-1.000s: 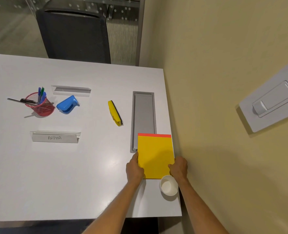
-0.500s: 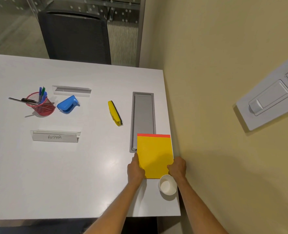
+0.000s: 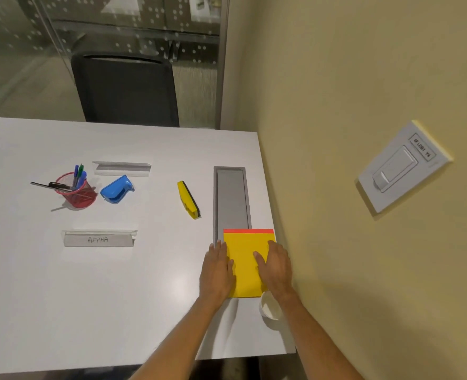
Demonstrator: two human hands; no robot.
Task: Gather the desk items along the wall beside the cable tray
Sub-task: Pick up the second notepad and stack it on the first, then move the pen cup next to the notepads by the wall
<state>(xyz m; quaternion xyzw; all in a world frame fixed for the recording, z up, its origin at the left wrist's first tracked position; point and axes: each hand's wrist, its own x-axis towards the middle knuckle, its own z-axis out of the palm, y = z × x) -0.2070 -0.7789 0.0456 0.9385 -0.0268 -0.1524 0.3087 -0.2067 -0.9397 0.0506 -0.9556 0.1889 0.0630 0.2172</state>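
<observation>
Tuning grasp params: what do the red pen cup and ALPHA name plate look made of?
Pen cup: red mesh, likely painted metal wire; open lattice shows. ALPHA name plate: clear glossy plastic, probably acrylic; see-through with bright edges.

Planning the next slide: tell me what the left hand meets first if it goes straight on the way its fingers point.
Most likely the near left rim of the cable tray, just ahead of the fingertips of the left hand; the yellow notepad lies alongside on its right, out of that line.
</observation>
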